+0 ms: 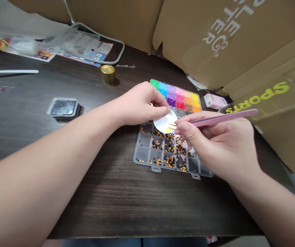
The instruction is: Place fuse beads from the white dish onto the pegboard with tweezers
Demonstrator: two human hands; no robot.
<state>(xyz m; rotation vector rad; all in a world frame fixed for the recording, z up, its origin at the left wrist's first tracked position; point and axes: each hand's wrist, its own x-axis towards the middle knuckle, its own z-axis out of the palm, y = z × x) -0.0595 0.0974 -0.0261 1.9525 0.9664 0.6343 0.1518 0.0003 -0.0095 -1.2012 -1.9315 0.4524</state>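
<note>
My left hand [148, 104] pinches the edge of a small round white dish [162, 122] with a little yellow in it. Pink tweezers [221, 118] lie in the grip of my right hand [214, 140], their tips over the dish's right side. Whether the tips hold a bead is too small to tell. Below both hands lies the open clear bead box [139, 151], its near compartments scattered with orange, yellow and black beads. The far half [175, 94] holds beads sorted by colour, from green to yellow. Part of the box is hidden behind my hands.
A small clear-lidded square case [63, 107] sits on the left of the dark table [106, 199]. Farther back are a gold tin [108, 73], a white spoon [13, 72] and plastic packets [80, 46]. Cardboard [188, 44] walls the back and right, near a small pink-white box [215, 101].
</note>
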